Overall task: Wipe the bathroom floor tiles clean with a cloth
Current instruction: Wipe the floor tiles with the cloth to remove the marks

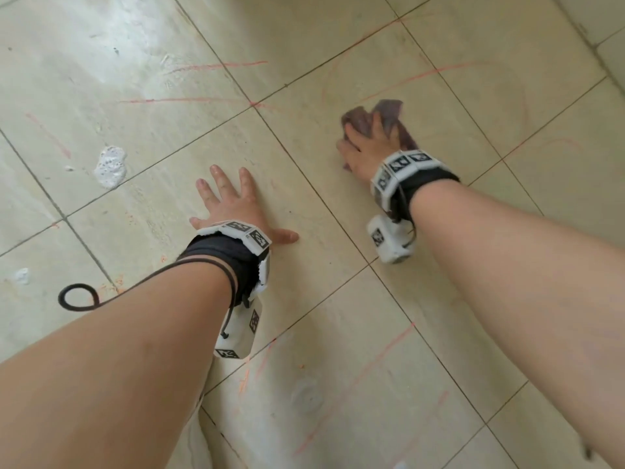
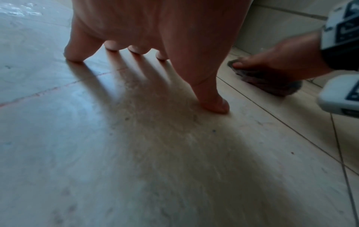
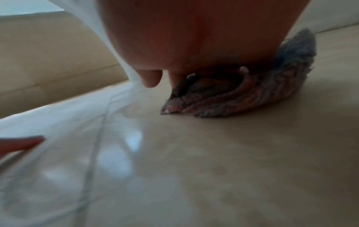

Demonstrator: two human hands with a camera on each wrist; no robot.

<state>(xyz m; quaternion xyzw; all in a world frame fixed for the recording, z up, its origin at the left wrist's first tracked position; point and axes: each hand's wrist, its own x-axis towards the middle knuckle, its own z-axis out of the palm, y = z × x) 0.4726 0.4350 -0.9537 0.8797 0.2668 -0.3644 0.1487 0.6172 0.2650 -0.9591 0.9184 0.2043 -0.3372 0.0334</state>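
Beige floor tiles (image 1: 297, 38) carry faint red scribbles (image 1: 216, 66) ahead of both hands. Left hand (image 1: 233, 206) lies flat on a tile, fingers spread and straight. Right hand (image 1: 367, 148) presses a bunched purple-brown cloth (image 1: 389, 111) against the floor, fingers curled over it. White foam (image 1: 110, 165) sits left of the left hand.

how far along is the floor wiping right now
Done: I cannot point to any finished tile. In hand: the right hand presses the cloth onto a tile crossed by red marks, while the left hand braces flat on the floor. Left: the foam blob, red streaks on the far left tiles, and more near the arms.
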